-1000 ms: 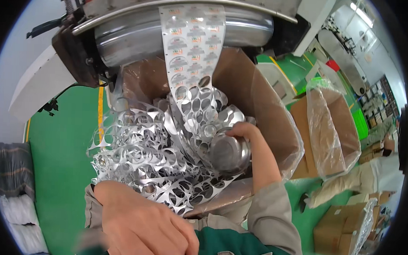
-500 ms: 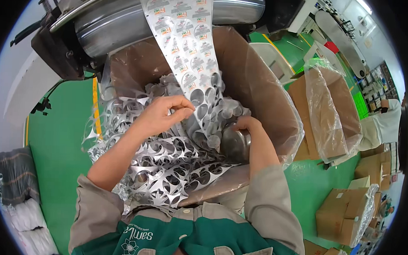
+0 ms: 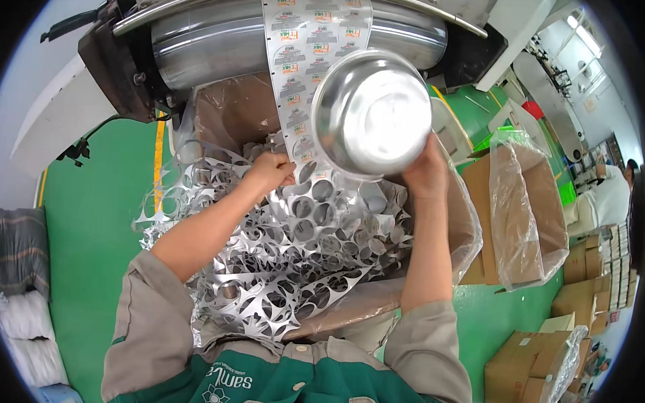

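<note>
Green floor (image 3: 86,264) flanks the carton (image 3: 226,109) as I watch remotely: at two o'clock from centre the right hand (image 3: 427,168) grips a shiny metal bowl (image 3: 372,114), itself at one o'clock, while at ten the left hand (image 3: 269,174) pinches the edge of the printed foil strip (image 3: 290,79).

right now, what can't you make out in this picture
In the head view:
Right hand: most fingers are hidden behind the metal bowl.
Printed strip: part of its right side is covered by the bowl.
Left hand: its curled fingers hide whether they pinch the strip or only touch it.
Carton: bottom buried under punched scrap.
Machine: cut off by the top edge.
Co-worker: too small to tell what they handle.
</note>
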`<state>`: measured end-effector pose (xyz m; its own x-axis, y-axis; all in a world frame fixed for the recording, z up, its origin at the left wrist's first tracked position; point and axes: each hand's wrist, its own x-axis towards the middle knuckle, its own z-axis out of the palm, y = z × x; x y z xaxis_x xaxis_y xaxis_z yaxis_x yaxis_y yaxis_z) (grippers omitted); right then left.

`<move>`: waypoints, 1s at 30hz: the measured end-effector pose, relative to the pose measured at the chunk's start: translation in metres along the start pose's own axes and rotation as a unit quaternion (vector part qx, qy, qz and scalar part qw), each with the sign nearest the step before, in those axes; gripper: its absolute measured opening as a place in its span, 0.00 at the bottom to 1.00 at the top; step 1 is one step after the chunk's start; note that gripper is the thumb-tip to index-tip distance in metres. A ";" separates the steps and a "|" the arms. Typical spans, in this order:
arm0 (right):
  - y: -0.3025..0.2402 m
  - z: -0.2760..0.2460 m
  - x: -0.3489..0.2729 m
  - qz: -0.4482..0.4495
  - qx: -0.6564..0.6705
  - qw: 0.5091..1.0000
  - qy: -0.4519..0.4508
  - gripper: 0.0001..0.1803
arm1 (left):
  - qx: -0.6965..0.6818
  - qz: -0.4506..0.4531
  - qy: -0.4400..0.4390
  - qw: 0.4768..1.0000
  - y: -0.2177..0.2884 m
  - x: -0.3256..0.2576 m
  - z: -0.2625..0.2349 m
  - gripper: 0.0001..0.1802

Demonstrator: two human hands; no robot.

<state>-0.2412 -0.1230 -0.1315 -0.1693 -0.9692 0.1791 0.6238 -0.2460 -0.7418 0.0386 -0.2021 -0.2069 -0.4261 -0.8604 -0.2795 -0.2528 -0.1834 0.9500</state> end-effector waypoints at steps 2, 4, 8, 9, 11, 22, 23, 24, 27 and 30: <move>0.047 -0.079 0.017 0.093 -0.001 0.990 0.103 0.25 | 0.185 0.005 -0.086 0.979 0.001 -0.009 0.002 0.12; 0.080 -0.152 0.002 0.274 -0.329 0.878 0.212 0.30 | 0.410 -0.001 -0.182 0.894 0.018 -0.022 0.004 0.13; 0.094 -0.145 -0.016 0.347 -0.740 0.573 -0.049 0.31 | 0.414 0.193 -0.116 0.882 -0.014 -0.026 -0.003 0.13; 0.074 -0.108 -0.016 0.340 -0.795 0.488 -0.120 0.31 | 0.443 0.220 -0.134 0.859 -0.017 -0.020 -0.005 0.14; 0.041 -0.076 -0.013 0.300 -0.803 0.500 -0.121 0.27 | 0.552 0.215 -0.084 0.802 -0.003 -0.029 0.008 0.19; 0.076 -0.046 0.010 0.170 -0.122 0.975 0.077 0.24 | 0.541 0.029 -0.492 0.681 0.026 -0.112 0.064 0.52; 0.076 -0.059 0.004 0.267 -0.524 0.793 0.159 0.34 | 0.533 0.067 -0.494 0.684 0.018 -0.119 0.062 0.51; 0.112 -0.121 -0.001 0.161 -0.702 0.671 0.175 0.39 | 0.567 0.079 -0.495 0.654 0.020 -0.115 0.067 0.50; 0.081 -0.103 -0.011 0.281 -0.708 0.647 0.002 0.41 | 0.605 0.083 -0.440 0.658 0.023 -0.109 0.066 0.45; 0.055 -0.082 -0.009 0.250 -0.708 0.660 0.003 0.37 | 0.633 0.238 -0.318 0.664 0.027 -0.083 0.087 0.33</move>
<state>-0.2674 -0.1266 -0.2268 -0.2181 -0.9230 -0.3169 -0.7361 0.3688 -0.5675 -0.0087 -0.0943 -0.1700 -0.8983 -0.2291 -0.3748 -0.3146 0.9310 0.1852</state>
